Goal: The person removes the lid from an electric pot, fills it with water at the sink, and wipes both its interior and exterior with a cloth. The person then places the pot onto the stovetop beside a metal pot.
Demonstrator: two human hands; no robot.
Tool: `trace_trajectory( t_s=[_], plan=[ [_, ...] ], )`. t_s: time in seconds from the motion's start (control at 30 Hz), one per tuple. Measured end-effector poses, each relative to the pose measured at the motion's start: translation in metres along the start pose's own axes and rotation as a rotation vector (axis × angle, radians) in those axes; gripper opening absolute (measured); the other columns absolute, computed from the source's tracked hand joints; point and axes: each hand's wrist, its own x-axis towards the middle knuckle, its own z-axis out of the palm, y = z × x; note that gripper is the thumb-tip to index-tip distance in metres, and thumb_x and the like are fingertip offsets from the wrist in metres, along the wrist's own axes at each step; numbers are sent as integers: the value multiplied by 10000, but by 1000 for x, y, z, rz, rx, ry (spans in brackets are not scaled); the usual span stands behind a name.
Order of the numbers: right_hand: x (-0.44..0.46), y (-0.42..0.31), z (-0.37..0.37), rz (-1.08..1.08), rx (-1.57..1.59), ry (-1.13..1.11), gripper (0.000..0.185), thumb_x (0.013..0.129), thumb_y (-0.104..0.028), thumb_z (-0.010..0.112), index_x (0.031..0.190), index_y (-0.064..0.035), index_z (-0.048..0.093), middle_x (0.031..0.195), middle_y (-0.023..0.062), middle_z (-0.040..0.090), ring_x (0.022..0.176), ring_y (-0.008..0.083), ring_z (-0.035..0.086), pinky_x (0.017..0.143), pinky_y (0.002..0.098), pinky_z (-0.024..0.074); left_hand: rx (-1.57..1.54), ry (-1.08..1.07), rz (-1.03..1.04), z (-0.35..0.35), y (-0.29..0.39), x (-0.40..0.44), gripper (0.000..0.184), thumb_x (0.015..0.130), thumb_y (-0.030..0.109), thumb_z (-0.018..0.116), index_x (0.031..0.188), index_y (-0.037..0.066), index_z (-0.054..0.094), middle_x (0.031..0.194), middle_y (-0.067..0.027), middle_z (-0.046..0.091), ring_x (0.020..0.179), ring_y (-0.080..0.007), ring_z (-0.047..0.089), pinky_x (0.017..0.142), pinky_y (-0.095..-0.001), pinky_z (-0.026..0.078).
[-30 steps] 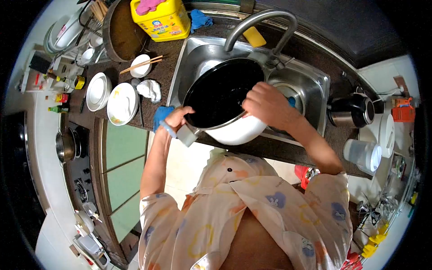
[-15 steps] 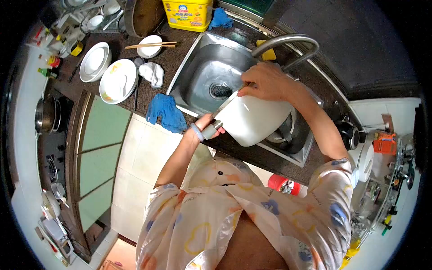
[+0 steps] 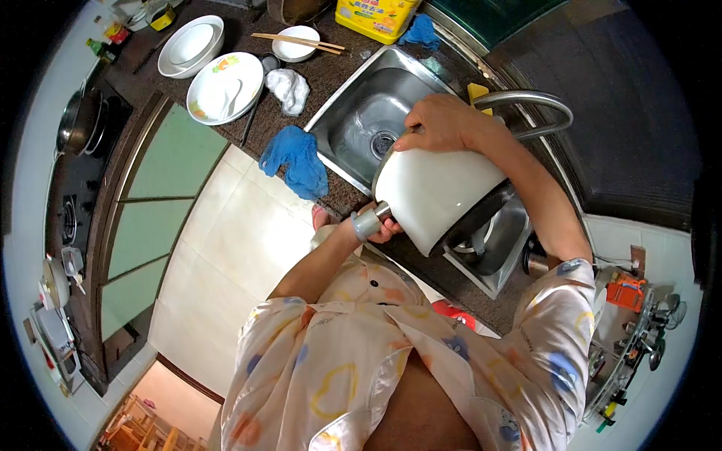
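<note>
A large white pot [image 3: 444, 188] is tipped on its side over the double sink [image 3: 338, 169], its opening turned away toward the left basin. My left hand [image 3: 382, 225] is wrapped round the pot's short grey handle at its lower left. With my right hand [image 3: 444, 124] I grip the pot's upper rim, fingers bent over the edge. Below the rim, the drain [image 3: 383, 143] of the left basin is visible. A blue cloth [image 3: 295, 161] hangs over the counter edge left of the sink. The curved faucet [image 3: 541, 98] is behind my right hand.
Left of the sink are stacked white bowls [image 3: 192, 45], a bowl with a spoon [image 3: 218, 94], a white cloth [image 3: 288, 90] and chopsticks [image 3: 301, 42] on a small bowl [image 3: 292, 51]. A yellow jug [image 3: 376, 16] and yellow sponge [image 3: 479, 94] stand behind.
The pot has been tipped from showing its dark inside to showing its white outside. Both hands have stayed on it. The view has turned, and more floor shows at the left.
</note>
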Motion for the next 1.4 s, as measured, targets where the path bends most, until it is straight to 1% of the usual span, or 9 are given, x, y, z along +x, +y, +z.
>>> trace_trajectory(
  t_s=[0.27, 0.33, 0.53, 0.7, 0.8, 0.97, 1.13, 1.3, 1.4],
  plan=[
    [-1, -14, -2, -14, -89, -192, 513, 763, -479, 621, 710, 30, 646, 660, 249, 574, 649, 375, 582, 627, 448, 438, 31, -123, 8, -28, -14, 17, 436, 891, 404, 514, 1180, 78, 533, 855, -119, 504, 615, -146, 509, 438, -256, 433],
    [-2, -18, -2, -53, -103, -187, 536, 776, -509, 598, 751, 22, 665, 724, 242, 608, 697, 372, 604, 664, 442, 458, 68, -322, -186, -39, -10, 23, 456, 890, 418, 507, 1202, 86, 525, 879, -127, 504, 630, -146, 510, 459, -261, 443],
    [-6, -49, -7, -15, -88, -159, 453, 754, -434, 656, 701, 16, 645, 667, 240, 587, 630, 383, 589, 595, 437, 446, -9, -251, -20, -25, -32, 1, 573, 858, 560, 445, 1095, 55, 575, 943, -192, 517, 731, -189, 590, 570, -299, 498],
    [-20, -99, -19, -112, -181, -36, 459, 718, -419, 712, 600, -1, 564, 572, 174, 553, 596, 366, 571, 559, 424, 424, 269, 168, 167, 7, -45, -42, 564, 872, 516, 433, 994, -21, 552, 748, -124, 543, 527, -157, 573, 441, -276, 519],
    [-14, -148, -32, -230, -224, 5, 462, 749, -462, 683, 586, -45, 571, 549, 134, 557, 552, 339, 577, 538, 409, 442, 670, 392, 481, 63, -90, -99, 559, 912, 432, 329, 1066, -56, 553, 956, -251, 618, 661, -251, 675, 454, -297, 536],
    [23, -240, -37, -653, -311, 236, 380, 662, -412, 731, 556, -108, 530, 566, 50, 529, 595, 242, 548, 609, 350, 396, 566, 44, 327, 84, -128, -219, 667, 885, 362, 343, 1350, -115, 301, 1321, -381, 361, 1160, -436, 497, 788, -403, 563],
    [80, -334, -36, -899, -251, 289, 380, 627, -403, 737, 578, -116, 492, 575, 25, 471, 588, 229, 492, 594, 345, 373, 615, 377, 882, 118, -218, -342, 536, 799, 147, 447, 1234, -163, 400, 1150, -342, 538, 1097, -467, 533, 770, -396, 556],
    [152, -402, -14, -1133, -227, 305, 386, 643, -406, 706, 634, -107, 463, 658, 37, 436, 683, 223, 472, 698, 331, 393, 541, 865, 1517, 79, -266, -446, 201, 705, 110, 606, 865, -6, 647, 880, -90, 665, 827, -186, 609, 826, -289, 466],
    [202, -434, -1, -1218, -184, 216, 409, 637, -422, 676, 672, -78, 456, 688, 65, 414, 707, 267, 464, 789, 379, 405, 384, 994, 1692, 92, -306, -486, 159, 719, 93, 594, 847, 12, 639, 883, -91, 650, 811, -200, 596, 804, -295, 467]
  ],
)
